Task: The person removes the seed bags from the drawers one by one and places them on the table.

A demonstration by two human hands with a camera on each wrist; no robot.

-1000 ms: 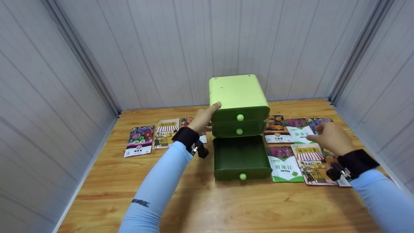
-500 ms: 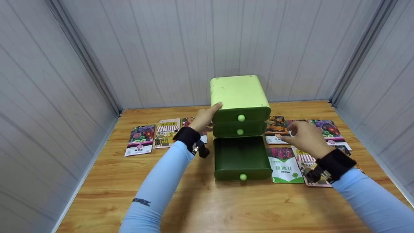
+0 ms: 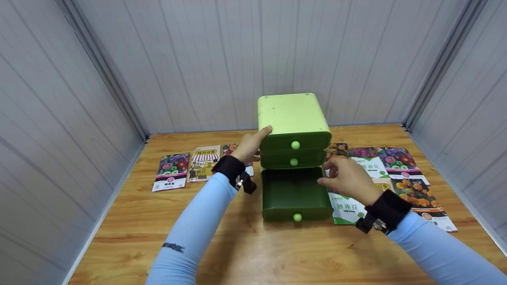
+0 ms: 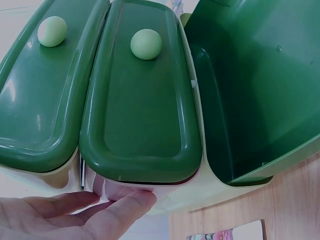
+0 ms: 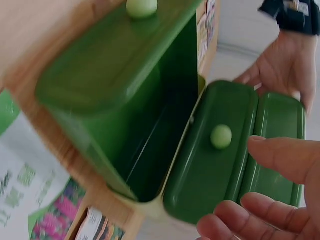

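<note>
A light green drawer cabinet [image 3: 291, 114] with three dark green drawers stands mid-table. Its bottom drawer [image 3: 279, 215] is pulled out, the bare green inside showing; the upper two are closed. My left hand [image 3: 247, 147] rests against the cabinet's left side, thumb at the top edge. In the left wrist view its fingers [image 4: 127, 207] lie along the wall beside the middle drawer [image 4: 145, 115]. My right hand [image 3: 348, 178] hovers at the cabinet's right side, holding nothing. In the right wrist view its thumb and fingers are spread near the middle drawer's round knob [image 5: 221, 136].
Picture packets lie flat on the wooden table [image 3: 253, 257] on both sides: a purple-flower packet [image 3: 171, 172] and a striped-awning packet [image 3: 204, 162] at left, an orange-flower packet [image 3: 424, 202] and several others at right. Grey panel walls [image 3: 198, 63] enclose the table.
My right hand has moved left from above the right-hand packets to the cabinet's right side. My left hand stays on the cabinet, and the drawers stand as before.
</note>
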